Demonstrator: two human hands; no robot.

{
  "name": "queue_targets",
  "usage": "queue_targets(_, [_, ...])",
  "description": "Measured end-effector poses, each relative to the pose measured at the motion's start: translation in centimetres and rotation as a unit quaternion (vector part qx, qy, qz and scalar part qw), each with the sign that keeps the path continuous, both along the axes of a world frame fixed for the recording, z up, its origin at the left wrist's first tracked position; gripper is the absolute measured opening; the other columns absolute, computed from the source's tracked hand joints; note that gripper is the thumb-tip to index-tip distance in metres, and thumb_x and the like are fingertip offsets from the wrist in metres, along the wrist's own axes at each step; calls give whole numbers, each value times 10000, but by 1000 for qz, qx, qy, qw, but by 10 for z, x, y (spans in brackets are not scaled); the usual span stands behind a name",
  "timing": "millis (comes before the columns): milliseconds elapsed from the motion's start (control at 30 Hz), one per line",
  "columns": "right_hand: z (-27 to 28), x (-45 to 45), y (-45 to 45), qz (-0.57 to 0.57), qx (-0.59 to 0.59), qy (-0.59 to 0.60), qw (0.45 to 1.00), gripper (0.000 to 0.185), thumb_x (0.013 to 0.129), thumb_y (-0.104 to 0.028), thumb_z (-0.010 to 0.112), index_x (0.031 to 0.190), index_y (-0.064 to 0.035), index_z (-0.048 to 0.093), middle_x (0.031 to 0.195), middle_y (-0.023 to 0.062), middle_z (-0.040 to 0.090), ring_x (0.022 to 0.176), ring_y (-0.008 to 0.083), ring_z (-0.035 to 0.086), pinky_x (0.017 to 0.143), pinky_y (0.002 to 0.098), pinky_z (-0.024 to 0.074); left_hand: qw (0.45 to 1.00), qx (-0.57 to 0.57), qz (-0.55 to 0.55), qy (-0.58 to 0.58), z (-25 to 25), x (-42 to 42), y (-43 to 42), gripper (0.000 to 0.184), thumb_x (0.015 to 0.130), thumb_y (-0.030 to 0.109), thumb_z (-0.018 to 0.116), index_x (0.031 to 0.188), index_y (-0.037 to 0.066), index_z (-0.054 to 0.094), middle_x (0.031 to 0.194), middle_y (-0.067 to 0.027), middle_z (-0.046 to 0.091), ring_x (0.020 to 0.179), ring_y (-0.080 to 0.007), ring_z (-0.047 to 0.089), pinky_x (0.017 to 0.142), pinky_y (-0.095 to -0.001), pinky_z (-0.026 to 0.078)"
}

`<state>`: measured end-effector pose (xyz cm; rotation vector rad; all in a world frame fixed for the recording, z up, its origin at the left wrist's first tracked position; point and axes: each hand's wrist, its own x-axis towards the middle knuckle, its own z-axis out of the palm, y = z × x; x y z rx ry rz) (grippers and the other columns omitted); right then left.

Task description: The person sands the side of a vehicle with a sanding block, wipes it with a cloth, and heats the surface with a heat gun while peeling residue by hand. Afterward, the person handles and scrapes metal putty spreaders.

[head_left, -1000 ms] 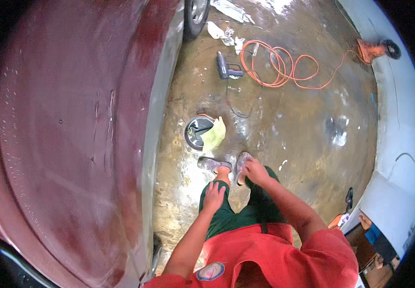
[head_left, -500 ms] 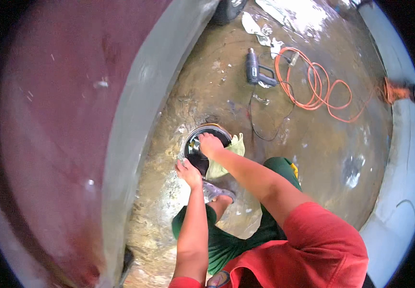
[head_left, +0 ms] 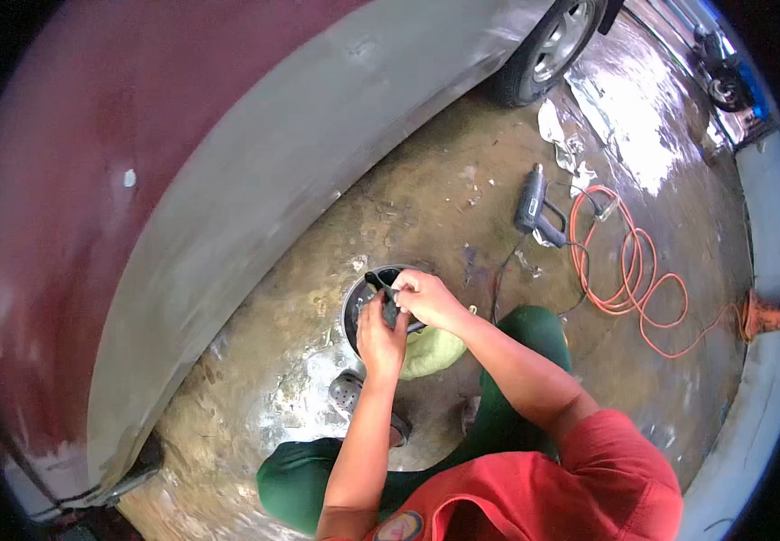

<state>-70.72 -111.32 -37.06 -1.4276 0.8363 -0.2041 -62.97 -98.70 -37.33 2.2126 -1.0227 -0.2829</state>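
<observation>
Head view: the left hand (head_left: 381, 340), earlier at the round bucket's rim, and the right hand (head_left: 432, 302), earlier reaching inside, now meet above the bucket (head_left: 348, 326), both grasping a small dark object (head_left: 392, 312), material unclear. Pale green, softly creased cloth (head_left: 432, 353) lies against the bucket on blotchy, shiny floor (head_left: 318, 270).

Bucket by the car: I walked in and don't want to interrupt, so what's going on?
A person crouches by the car, left hand and right hand at the bucket, holding a dark thing they partly hide. A pale cloth rests against the bucket. The heat gun lies on the floor beside an orange cord.
</observation>
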Motion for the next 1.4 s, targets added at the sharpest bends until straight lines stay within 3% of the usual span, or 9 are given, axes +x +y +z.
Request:
queue_targets(100, [-9, 4, 5, 9, 58, -105, 993, 151, 856, -55, 624, 990, 15, 623, 842, 53, 643, 770, 117, 608, 702, 297, 500, 999, 2, 50, 13, 5, 1, 0, 263, 913, 154, 632, 1164, 73, 644, 1055, -199, 684, 962, -406, 652, 806, -464, 520])
queue_targets(267, [13, 4, 21, -26, -284, -105, 953, 449, 832, -219, 765, 1161, 21, 575, 1107, 180, 579, 1041, 309, 608, 919, 394, 493, 988, -46, 132, 59, 17, 11, 2, 154, 969, 149, 564, 1009, 8, 608, 878, -270, 648, 858, -475, 630, 717, -480, 491])
queue_targets(433, [1, 13, 20, -89, -340, -35, 935, 681, 743, -277, 840, 1244, 23, 488, 1165, 224, 535, 1118, 394, 548, 990, 444, 456, 911, -206, 82, 347, 3, 30, 20, 164, 1001, 67, 495, 1122, 10, 591, 1068, -60, 663, 939, -143, 601, 869, -303, 473])
queue_targets(567, [-20, 17, 11, 38, 165, -170, 971, 776, 820, -302, 813, 1405, 34, 430, 1316, 170, 571, 1188, 231, 563, 1028, 352, 440, 816, -247, 77, 517, 11, 45, 33, 347, 986, 49, 493, 1326, 36, 557, 1250, -77, 649, 1124, -187, 617, 994, -319, 460])
queue_targets(633, [8, 6, 2, 75, 388, -107, 912, 466, 893, -253, 724, 1295, -59, 586, 1137, 39, 681, 1011, 144, 647, 881, 332, 526, 755, -229, 72, 610, 14, 50, 41, 351, 990, 64, 503, 1336, 49, 555, 1264, -75, 643, 1150, -193, 608, 1015, -328, 455])
queue_targets(933, [-26, 17, -2, 93, 57, -107, 988, 319, 807, -130, 739, 1070, -30, 589, 948, 37, 616, 891, 149, 587, 783, 306, 485, 859, -119, 119, 483, -6, 56, 54, 146, 983, 128, 594, 1103, 146, 676, 908, 64, 682, 700, -38, 559, 601, -240, 443])
queue_targets(1100, [36, -7, -2, 125, 314, -86, 937, 375, 818, -151, 698, 1166, -41, 611, 968, 32, 652, 949, 132, 608, 771, 318, 501, 850, -148, 84, 498, 14, 46, 45, 83, 961, 99, 629, 994, 130, 699, 810, 76, 638, 679, -29, 529, 582, -213, 386])
queue_targets(1300, [32, -46, -38, 142, 229, -132, 954, 367, 848, -155, 647, 1165, 30, 635, 1046, 49, 674, 969, 160, 604, 871, 330, 486, 832, -226, 101, 497, 15, 51, 31, 249, 964, 214, 658, 1195, 125, 631, 978, 25, 647, 913, -96, 615, 757, -266, 506])
queue_targets(1400, [112, -142, -77, 121, 34, -116, 985, 571, 866, -220, 602, 1367, 38, 510, 1248, 118, 639, 1064, 192, 593, 956, 338, 477, 924, -193, 193, 269, -43, 80, 39, 394, 966, 318, 644, 1233, 34, 591, 1105, -85, 627, 1019, -201, 601, 862, -354, 485])
